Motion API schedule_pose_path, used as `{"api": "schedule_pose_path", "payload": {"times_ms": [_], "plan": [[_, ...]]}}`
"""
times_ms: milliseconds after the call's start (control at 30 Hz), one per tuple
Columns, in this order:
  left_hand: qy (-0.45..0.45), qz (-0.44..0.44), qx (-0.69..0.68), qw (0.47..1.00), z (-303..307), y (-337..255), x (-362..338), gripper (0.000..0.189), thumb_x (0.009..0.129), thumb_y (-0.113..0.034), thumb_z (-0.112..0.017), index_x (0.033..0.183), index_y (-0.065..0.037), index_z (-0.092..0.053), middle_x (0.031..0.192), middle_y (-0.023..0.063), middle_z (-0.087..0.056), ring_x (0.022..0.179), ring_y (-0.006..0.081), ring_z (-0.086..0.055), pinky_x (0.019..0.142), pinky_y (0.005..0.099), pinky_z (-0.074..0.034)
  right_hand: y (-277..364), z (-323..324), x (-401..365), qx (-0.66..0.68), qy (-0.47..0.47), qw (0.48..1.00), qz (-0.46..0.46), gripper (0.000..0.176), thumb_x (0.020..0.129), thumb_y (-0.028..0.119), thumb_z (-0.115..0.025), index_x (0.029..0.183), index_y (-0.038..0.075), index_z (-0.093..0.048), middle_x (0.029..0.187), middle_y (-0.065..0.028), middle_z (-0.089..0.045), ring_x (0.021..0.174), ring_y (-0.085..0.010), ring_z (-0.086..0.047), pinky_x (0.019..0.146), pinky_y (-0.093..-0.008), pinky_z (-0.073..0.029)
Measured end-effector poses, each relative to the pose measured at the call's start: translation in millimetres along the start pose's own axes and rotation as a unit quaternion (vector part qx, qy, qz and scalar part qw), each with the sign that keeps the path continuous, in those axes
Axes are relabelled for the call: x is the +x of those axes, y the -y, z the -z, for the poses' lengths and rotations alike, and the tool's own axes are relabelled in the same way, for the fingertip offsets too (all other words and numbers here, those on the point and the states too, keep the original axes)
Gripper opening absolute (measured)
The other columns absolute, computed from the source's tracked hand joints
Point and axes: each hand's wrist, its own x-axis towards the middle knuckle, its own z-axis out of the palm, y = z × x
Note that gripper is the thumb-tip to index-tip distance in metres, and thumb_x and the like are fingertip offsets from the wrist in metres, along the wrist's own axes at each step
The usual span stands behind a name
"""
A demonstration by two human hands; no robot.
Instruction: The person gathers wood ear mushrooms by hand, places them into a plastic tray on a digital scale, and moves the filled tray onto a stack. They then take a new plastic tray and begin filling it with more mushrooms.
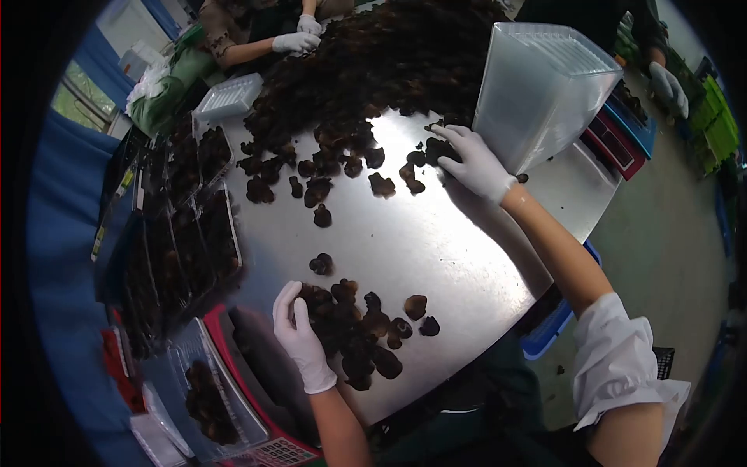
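Observation:
My left hand [302,336], in a white glove, rests at the left edge of a small pile of dark brown, mushroom-like pieces [354,327] on the metal table [436,257]. Its fingers are apart and touch the pile's edge. Farther off on the right, my right hand [475,165], also gloved, reaches over a few dark pieces [441,152] beside the stacked clear trays. Its fingers are spread, with the tips at those pieces. Loose pieces [319,191] lie between the small pile and the large dark heap [373,70] at the back.
A tall stack of clear trays [521,97] stands right. Filled trays [187,241] line the left. A tray with pieces [210,401] sits on a red scale [280,451] at lower left. Another person's gloved hands [297,40] work at the back; a further gloved hand [669,89] is at right.

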Motion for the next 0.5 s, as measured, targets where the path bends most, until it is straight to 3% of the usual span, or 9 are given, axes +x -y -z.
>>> {"api": "schedule_pose_path", "payload": {"times_ms": [67, 133, 200, 267, 333, 367, 400, 467, 500], "plan": [[0.001, -0.009, 0.013, 1.0, 0.8, 3.3, -0.3, 0.024, 0.096, -0.003, -0.056, 0.116, 0.003, -0.066, 0.125, 0.0131, -0.062, 0.119, 0.0231, -0.059, 0.105, 0.0346, -0.044, -9.9, -7.3, 16.0, -0.005, 0.175, 0.981, -0.083, 0.031, 0.09, 0.011, -0.064, 0.12, 0.005, -0.063, 0.122, -0.0144, -0.06, 0.115, -0.0318, -0.056, 0.1, -0.0391, -0.046], [-0.001, -0.011, 0.023, 1.0, 0.4, 3.6, 1.3, 0.023, 0.096, -0.003, -0.056, 0.116, 0.003, -0.067, 0.125, 0.0129, -0.062, 0.119, 0.0229, -0.059, 0.104, 0.0345, -0.044, -1.9, 1.7, 16.5, 0.062, 0.177, 0.977, -0.099, 0.027, 0.089, 0.008, -0.063, 0.116, 0.004, -0.065, 0.12, -0.0137, -0.061, 0.111, -0.0297, -0.059, 0.099, -0.036, -0.047], [-0.004, -0.002, 0.006, 1.0, -0.1, 2.6, 0.2, 0.023, 0.096, -0.003, -0.056, 0.116, 0.002, -0.067, 0.125, 0.0129, -0.063, 0.119, 0.0231, -0.059, 0.104, 0.0349, -0.044, 7.5, 17.0, 7.4, 0.176, 0.082, 0.974, -0.118, 0.029, 0.087, 0.006, -0.061, 0.116, 0.004, -0.064, 0.113, -0.0132, -0.062, 0.104, -0.0276, -0.061, 0.097, -0.0334, -0.048], [-0.006, -0.003, 0.011, 1.0, -1.1, 2.1, 0.1, 0.023, 0.096, -0.003, -0.056, 0.116, 0.002, -0.067, 0.125, 0.013, -0.063, 0.118, 0.0233, -0.059, 0.104, 0.0349, -0.044, 17.3, 41.1, 1.9, 0.226, 0.09, 0.956, -0.163, 0.032, 0.086, 0.007, -0.059, 0.117, 0.004, -0.065, 0.112, -0.0137, -0.063, 0.106, -0.027, -0.06, 0.098, -0.0347, -0.047], [-0.006, -0.006, 0.019, 1.0, -1.1, 1.2, 0.4, 0.023, 0.096, -0.003, -0.056, 0.116, 0.002, -0.067, 0.125, 0.0131, -0.063, 0.118, 0.0235, -0.059, 0.104, 0.035, -0.044, 11.0, 55.6, -4.9, 0.069, 0.227, 0.967, -0.088, 0.033, 0.085, 0.01, -0.058, 0.117, 0.005, -0.065, 0.116, -0.0147, -0.064, 0.116, -0.0292, -0.056, 0.103, -0.0382, -0.044], [-0.006, -0.011, 0.024, 1.0, -1.3, 0.6, 0.6, 0.023, 0.096, -0.004, -0.056, 0.115, 0.002, -0.067, 0.125, 0.0131, -0.063, 0.118, 0.0236, -0.059, 0.104, 0.0351, -0.044, 12.1, 57.3, -6.8, 0.06, 0.276, 0.953, -0.112, 0.038, 0.084, 0.013, -0.06, 0.121, 0.005, -0.064, 0.124, -0.0163, -0.061, 0.125, -0.0319, -0.05, 0.109, -0.0424, -0.039], [-0.004, -0.016, 0.029, 0.999, -1.8, 0.2, 0.4, 0.023, 0.096, -0.004, -0.056, 0.115, 0.002, -0.067, 0.125, 0.0132, -0.063, 0.118, 0.0238, -0.059, 0.104, 0.0351, -0.044, 12.3, 53.6, -6.9, 0.06, 0.277, 0.952, -0.113, 0.038, 0.084, 0.013, -0.06, 0.121, 0.005, -0.064, 0.124, -0.0163, -0.061, 0.125, -0.0319, -0.05, 0.109, -0.0424, -0.039], [-0.001, -0.02, 0.044, 0.999, -2.6, 0.3, 1.0, 0.023, 0.096, -0.004, -0.056, 0.115, 0.002, -0.067, 0.125, 0.0131, -0.063, 0.118, 0.0238, -0.059, 0.104, 0.035, -0.044, 14.1, 36.4, -4.8, 0.037, 0.165, 0.985, 0.033, 0.041, 0.087, 0.024, -0.06, 0.123, 0.005, -0.062, 0.129, -0.019, -0.057, 0.123, -0.0364, -0.049, 0.108, -0.044, -0.039], [0.001, -0.025, 0.059, 0.998, -2.5, 0.0, 0.7, 0.023, 0.096, -0.004, -0.056, 0.115, 0.002, -0.067, 0.124, 0.013, -0.064, 0.118, 0.0238, -0.059, 0.104, 0.0348, -0.044, 19.1, 20.9, -2.2, -0.004, 0.133, 0.99, 0.049, 0.049, 0.087, 0.032, -0.06, 0.127, 0.005, -0.059, 0.136, -0.0197, -0.054, 0.129, -0.0385, -0.045, 0.111, -0.0466, -0.035]]}}
